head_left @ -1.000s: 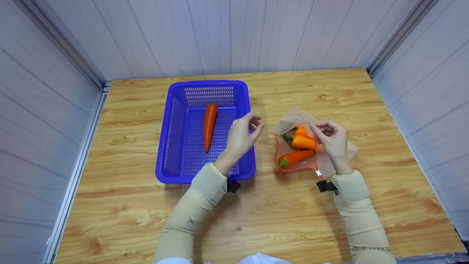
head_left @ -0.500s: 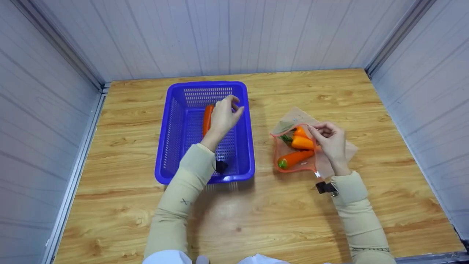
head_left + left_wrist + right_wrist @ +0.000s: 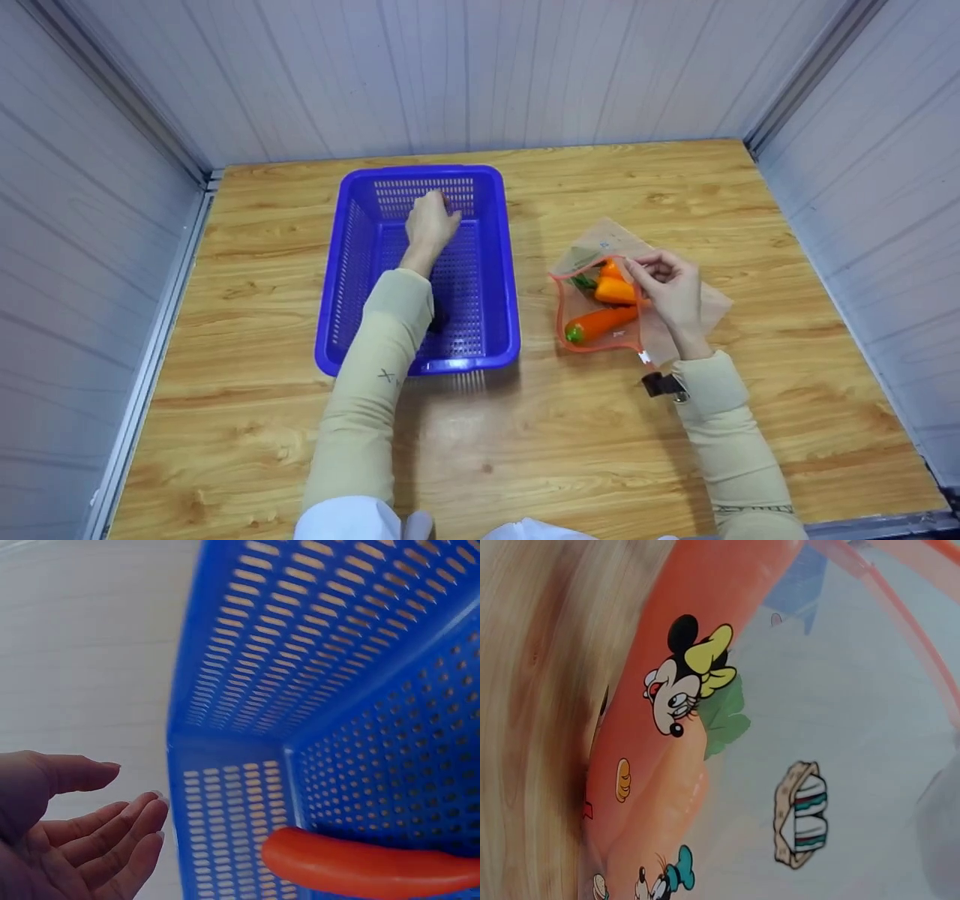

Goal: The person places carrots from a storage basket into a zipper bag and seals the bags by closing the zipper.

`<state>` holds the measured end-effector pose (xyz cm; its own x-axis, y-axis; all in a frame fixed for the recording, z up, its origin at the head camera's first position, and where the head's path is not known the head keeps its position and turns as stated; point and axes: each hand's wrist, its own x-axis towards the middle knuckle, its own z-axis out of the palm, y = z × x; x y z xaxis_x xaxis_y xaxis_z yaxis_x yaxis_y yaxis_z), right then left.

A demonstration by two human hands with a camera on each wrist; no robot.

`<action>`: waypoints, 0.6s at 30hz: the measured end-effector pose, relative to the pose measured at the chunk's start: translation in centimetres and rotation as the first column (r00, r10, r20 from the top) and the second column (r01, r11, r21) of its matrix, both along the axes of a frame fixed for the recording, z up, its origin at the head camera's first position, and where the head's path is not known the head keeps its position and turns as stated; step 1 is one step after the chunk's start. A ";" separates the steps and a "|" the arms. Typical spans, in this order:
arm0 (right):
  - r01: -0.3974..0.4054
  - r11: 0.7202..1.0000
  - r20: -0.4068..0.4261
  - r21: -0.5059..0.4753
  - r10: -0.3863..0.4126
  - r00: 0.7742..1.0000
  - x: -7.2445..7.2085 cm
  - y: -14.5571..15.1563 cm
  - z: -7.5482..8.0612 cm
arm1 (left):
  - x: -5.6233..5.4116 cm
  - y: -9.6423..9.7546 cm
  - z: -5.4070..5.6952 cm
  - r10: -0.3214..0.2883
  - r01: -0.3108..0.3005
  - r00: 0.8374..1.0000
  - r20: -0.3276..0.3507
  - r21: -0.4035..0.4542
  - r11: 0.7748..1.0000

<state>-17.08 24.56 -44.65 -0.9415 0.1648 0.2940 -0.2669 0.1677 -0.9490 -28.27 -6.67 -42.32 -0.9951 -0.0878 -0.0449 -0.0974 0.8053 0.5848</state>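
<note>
My left hand (image 3: 431,223) is over the far part of a blue plastic basket (image 3: 510,300), its fingers loosely bent with nothing between them in the left wrist view. Inside that basket lies a carrot (image 3: 367,867), apart from the fingers there and hidden under my hand and arm in the head view. With thumb and fingertips, my right hand (image 3: 673,289) pinches the rim of a see-through zip bag (image 3: 664,337) with an orange edge. The bag's mouth gapes, showing an orange bell pepper (image 3: 616,291), another carrot (image 3: 600,324) with a green end, and some green leaves.
A wood-grain table (image 3: 562,465) carries the basket at left of centre and the bag to its right. Pale panel walls (image 3: 480,75) close off the back and both sides. Cartoon prints, including a sandwich (image 3: 801,814), decorate the bag.
My left hand has moved left and away from me, from the basket's right rim to over its far part, now covering the carrot. The right hand keeps its pinch on the bag, barely shifting.
</note>
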 end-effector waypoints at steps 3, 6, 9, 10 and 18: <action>-0.006 1.000 -0.008 0.011 0.006 1.000 0.4 -0.4 0.8 | -0.4 -0.6 -1.1 0.059 -0.059 0.998 0.004 -0.034 0.998; -0.006 1.000 -0.013 0.026 0.007 1.000 0.7 -0.7 1.5 | -0.9 -1.2 -2.3 0.117 -0.116 0.993 0.027 -0.053 0.992; -0.010 1.000 -0.012 0.024 0.010 1.000 0.8 -0.8 1.5 | -1.3 -1.8 -3.7 0.160 -0.156 0.984 0.071 -0.068 0.985; -0.014 1.000 -0.012 0.018 0.014 1.000 0.8 -0.8 1.5 | -1.5 -2.0 -4.1 0.168 -0.162 0.982 0.091 -0.076 0.984; -0.026 1.000 -0.021 0.008 0.026 0.999 0.8 -0.8 1.5 | -0.8 -3.5 -6.3 0.166 -0.129 0.947 0.274 -0.149 0.980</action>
<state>-16.23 23.76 -43.20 -0.9390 0.1380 0.3150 -0.2912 0.1677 -0.9418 -29.11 -10.13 -48.63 -0.9183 -0.2560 -0.3018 -0.3672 0.8356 0.4086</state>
